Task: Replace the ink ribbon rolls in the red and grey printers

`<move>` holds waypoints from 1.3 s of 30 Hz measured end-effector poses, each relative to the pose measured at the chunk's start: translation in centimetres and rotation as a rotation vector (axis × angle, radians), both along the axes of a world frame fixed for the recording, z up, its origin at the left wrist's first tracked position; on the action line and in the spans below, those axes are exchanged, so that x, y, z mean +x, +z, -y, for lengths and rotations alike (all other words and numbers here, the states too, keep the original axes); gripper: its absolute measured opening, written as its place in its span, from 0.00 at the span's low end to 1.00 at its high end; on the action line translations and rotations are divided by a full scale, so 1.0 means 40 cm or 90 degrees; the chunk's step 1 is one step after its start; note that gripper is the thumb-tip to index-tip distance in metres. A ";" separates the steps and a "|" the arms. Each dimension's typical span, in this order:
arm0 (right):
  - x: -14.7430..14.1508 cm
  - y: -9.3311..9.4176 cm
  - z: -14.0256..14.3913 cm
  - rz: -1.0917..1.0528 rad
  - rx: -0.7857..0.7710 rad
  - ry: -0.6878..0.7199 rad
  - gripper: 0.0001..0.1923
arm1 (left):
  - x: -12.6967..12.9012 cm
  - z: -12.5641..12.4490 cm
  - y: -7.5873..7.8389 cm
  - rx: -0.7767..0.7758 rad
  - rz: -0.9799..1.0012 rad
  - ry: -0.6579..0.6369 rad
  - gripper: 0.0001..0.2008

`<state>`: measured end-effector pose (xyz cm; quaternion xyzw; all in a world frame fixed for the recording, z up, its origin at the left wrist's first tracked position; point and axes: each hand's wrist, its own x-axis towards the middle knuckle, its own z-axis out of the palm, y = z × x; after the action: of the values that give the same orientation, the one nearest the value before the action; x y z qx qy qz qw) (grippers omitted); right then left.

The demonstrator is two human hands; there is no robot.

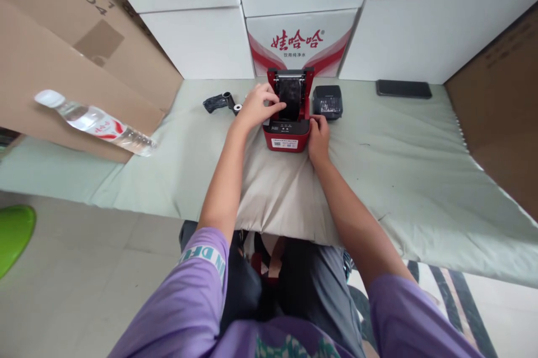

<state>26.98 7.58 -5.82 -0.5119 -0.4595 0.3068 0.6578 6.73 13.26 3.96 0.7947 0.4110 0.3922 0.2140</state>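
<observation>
A small red and black label printer (286, 136) stands on the cloth-covered surface with its lid raised. A strip of black ribbon (291, 92) runs between the lid and the body. My left hand (258, 106) reaches in from the left, thumb and fingers closing on the ribbon's left edge; the fingertips are partly hidden. Against the printer's right side my right hand (319, 136) grips the body, thumb near its front. To the left lie a crumpled black ribbon piece (215, 103), a black tube (229, 101) and a small white-ended roll (237, 108).
A black boxy part (328, 102) sits right of the printer, and a dark phone (403, 89) lies farther right. A water bottle (98, 122) leans at the left by a cardboard box (84, 66). White cartons (202, 44) wall off the back; another brown box (500, 106) stands right.
</observation>
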 end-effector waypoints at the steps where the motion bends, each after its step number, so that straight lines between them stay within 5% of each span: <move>1: 0.000 0.000 0.000 0.000 -0.001 0.000 0.12 | 0.001 -0.005 -0.003 0.012 0.019 0.007 0.20; 5: 0.002 -0.002 0.000 0.002 -0.006 -0.002 0.12 | 0.008 -0.023 -0.024 0.016 0.099 0.028 0.30; 10: 0.002 -0.005 -0.003 0.006 -0.002 -0.003 0.13 | 0.016 -0.048 -0.063 0.035 0.099 0.128 0.26; 12: 0.001 -0.006 -0.003 0.005 0.002 -0.004 0.13 | 0.012 -0.066 -0.080 0.053 0.126 0.152 0.32; 16: 0.000 -0.007 -0.002 0.008 -0.001 -0.007 0.13 | 0.004 -0.100 -0.111 0.005 0.175 0.042 0.64; 19: 0.000 -0.007 -0.002 0.007 -0.001 -0.002 0.13 | 0.005 -0.105 -0.120 -0.042 0.192 -0.055 0.70; 22: 0.001 -0.005 -0.003 0.002 -0.003 0.002 0.14 | 0.006 -0.092 -0.106 -0.065 0.196 -0.064 0.64; 27: 0.002 -0.004 -0.003 -0.001 -0.003 -0.004 0.15 | -0.004 -0.058 -0.052 -0.099 0.247 0.008 0.34; 39: 0.007 -0.016 -0.012 -0.001 0.002 0.005 0.15 | -0.015 -0.046 -0.020 -0.092 0.202 0.096 0.19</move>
<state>27.24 8.07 -6.45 -0.5088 -0.4611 0.3091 0.6580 6.15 15.12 3.17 0.6724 0.4571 0.4972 0.3028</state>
